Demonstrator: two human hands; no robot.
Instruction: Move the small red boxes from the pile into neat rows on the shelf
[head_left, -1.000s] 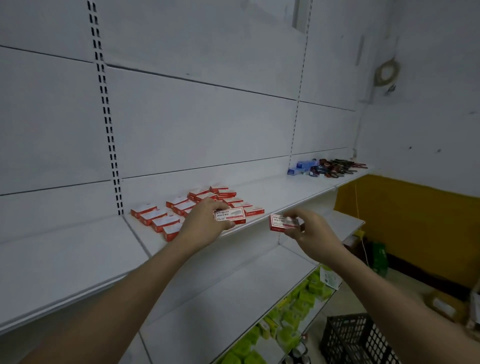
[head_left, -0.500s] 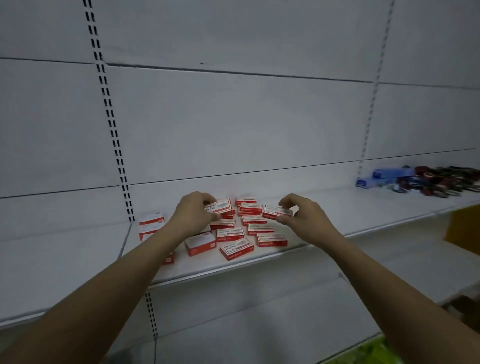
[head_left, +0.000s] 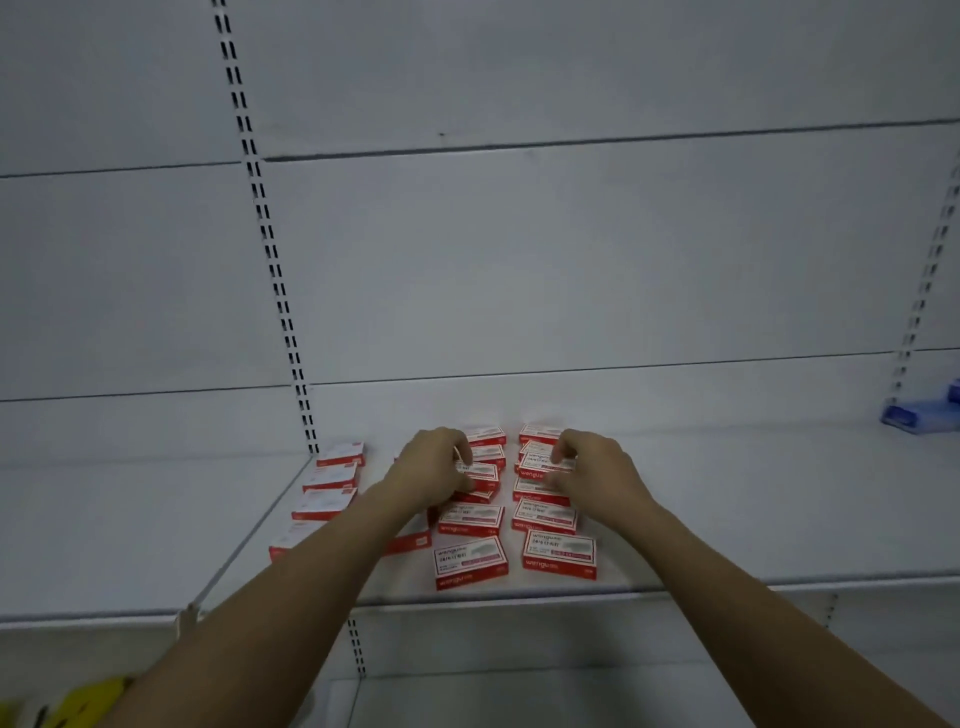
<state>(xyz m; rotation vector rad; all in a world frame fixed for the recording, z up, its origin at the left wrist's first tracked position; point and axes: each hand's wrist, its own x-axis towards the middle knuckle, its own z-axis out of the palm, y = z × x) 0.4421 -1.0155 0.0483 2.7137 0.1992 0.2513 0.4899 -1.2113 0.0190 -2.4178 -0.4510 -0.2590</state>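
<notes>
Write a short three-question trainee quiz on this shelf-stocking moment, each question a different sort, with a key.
1. True or false: the left hand and the right hand are both at the red boxes on the shelf.
2. Multiple choice: the nearest box in the right column lies
A. flat, label up, near the shelf's front edge
B. standing on end against the back wall
C. on the lower shelf
3. Fill in: at the far right edge of the view, on the same shelf, lie ____-coloured packs.

Key
1. True
2. A
3. blue
</notes>
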